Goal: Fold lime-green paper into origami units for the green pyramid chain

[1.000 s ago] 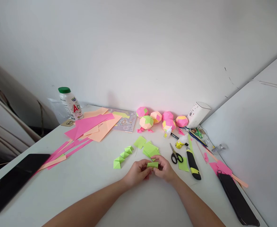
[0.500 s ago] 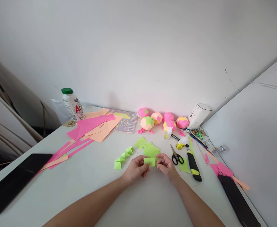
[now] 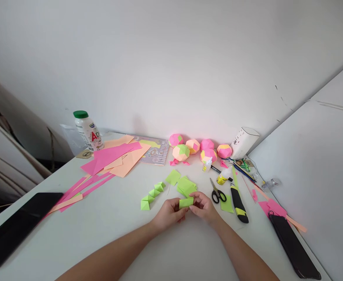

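A small piece of green paper (image 3: 185, 203), folded into a narrow strip, is pinched between my two hands above the white table. My left hand (image 3: 169, 212) is closed on its left end, and my right hand (image 3: 203, 206) grips the right end with thumb and fingers. Just beyond them lies a pile of green paper squares (image 3: 185, 185), with a single green square (image 3: 173, 177) to its left. Left of my hands stands a row of folded green paper pieces (image 3: 153, 195). Black-handled scissors (image 3: 217, 193) lie right of my right hand.
Several coloured paper balls (image 3: 180, 152) sit along the wall. A glue bottle (image 3: 224, 176) and a black-and-yellow utility knife (image 3: 239, 205) are at the right, near a black phone (image 3: 292, 246). Pink and orange paper (image 3: 109, 156), a white bottle (image 3: 88, 132) and a black tablet-like slab (image 3: 19, 230) occupy the left.
The green paper in my hands now shows a narrower face, tilted or folded lower. My right thumb and fingers have moved left, closer in on the paper. The view has shifted slightly.
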{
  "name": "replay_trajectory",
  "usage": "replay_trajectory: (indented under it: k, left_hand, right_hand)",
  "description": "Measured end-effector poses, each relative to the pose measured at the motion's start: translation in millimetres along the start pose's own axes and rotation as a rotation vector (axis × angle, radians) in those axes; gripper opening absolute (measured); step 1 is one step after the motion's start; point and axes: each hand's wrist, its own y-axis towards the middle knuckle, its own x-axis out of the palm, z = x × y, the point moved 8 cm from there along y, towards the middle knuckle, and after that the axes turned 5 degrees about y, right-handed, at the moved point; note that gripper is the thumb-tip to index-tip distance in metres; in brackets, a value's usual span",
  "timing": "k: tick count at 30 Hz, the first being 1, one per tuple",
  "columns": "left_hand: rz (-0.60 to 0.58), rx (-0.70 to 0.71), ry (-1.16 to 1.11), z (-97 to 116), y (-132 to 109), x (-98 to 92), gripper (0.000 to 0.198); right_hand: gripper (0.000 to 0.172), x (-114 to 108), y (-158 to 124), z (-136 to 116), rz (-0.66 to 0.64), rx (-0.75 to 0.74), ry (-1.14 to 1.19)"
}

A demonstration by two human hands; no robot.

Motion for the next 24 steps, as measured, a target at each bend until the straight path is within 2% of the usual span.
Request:
replay_trajectory:
  k: [12, 24]
  left_hand:
    - [-0.025, 0.008, -0.025, 0, 0, 2.0, 0.008]
    - [0.041, 0.029, -0.164, 1, 2, -3.6, 0.02]
  right_hand:
    - [0.034, -2, 2, -3, 0.031, -0.003, 0.069]
    - [0.032, -12, 4, -1, 0.113, -0.004, 0.138]
